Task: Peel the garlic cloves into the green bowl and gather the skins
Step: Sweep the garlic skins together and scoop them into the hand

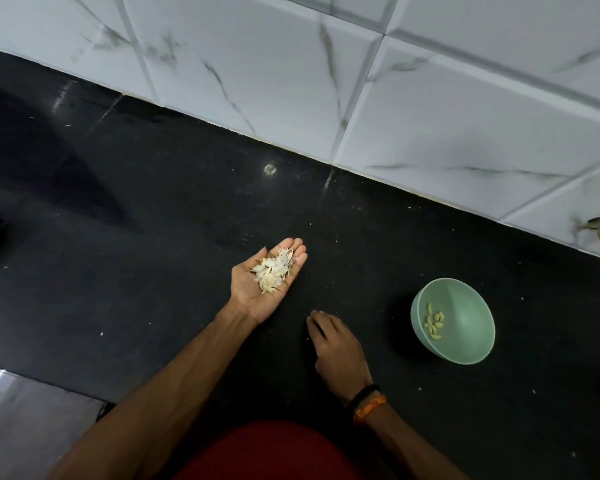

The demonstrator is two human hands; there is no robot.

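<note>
Countertop [153,237] runs dark and bare from the tiled wall [430,109] to the steel edge (lower left). Left hand [264,278] lies palm-up, fingers spread, cupping garlic skins [273,270]. Right hand [333,344] rests fingertips down; whether it pinches anything, I cannot tell. Green bowl [465,341], well right, holds peeled cloves [434,322].

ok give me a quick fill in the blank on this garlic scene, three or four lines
1. The garlic skins lie piled in the upturned palm of the ____ hand.
2. The peeled cloves sit inside the ____ bowl.
3. The right hand rests palm-down on the black ____, between the left hand and the bowl.
4. The wrist of the right hand wears a black band and an ____ band.

Missing words: left; green; counter; orange
</note>
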